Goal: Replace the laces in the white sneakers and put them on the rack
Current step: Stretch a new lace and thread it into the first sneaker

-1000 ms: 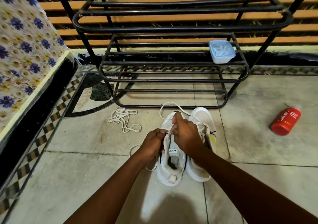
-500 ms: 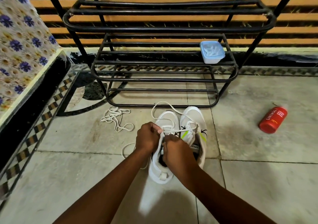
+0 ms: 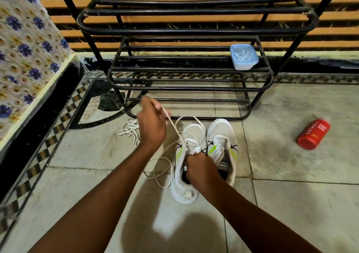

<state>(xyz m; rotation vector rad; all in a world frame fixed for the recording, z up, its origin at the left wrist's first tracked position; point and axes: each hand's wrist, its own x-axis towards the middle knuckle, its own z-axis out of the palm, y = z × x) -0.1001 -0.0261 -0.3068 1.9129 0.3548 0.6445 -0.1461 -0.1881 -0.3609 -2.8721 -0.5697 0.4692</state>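
Two white sneakers stand side by side on the tiled floor, toes toward the rack. My left hand (image 3: 150,124) is raised up and to the left of the left sneaker (image 3: 191,136), pinching a white lace (image 3: 172,125) that runs taut down to its eyelets. More of that lace loops loose on the floor at the shoe's left. My right hand (image 3: 198,167) grips the left sneaker at its tongue and opening. The right sneaker (image 3: 221,134) has no lace in it. A second loose lace (image 3: 129,129) lies bunched on the floor behind my left hand.
The black metal shoe rack (image 3: 190,30) stands just beyond the sneakers, with a pale blue plastic box (image 3: 243,57) on its middle shelf at the right. A red can (image 3: 312,134) lies on the floor at the right. A flower-patterned cloth (image 3: 25,45) covers a ledge at left.
My left hand has left the shoe's eyelets and moved up and left, drawing the lace out taut. My right hand has stayed on the left sneaker.
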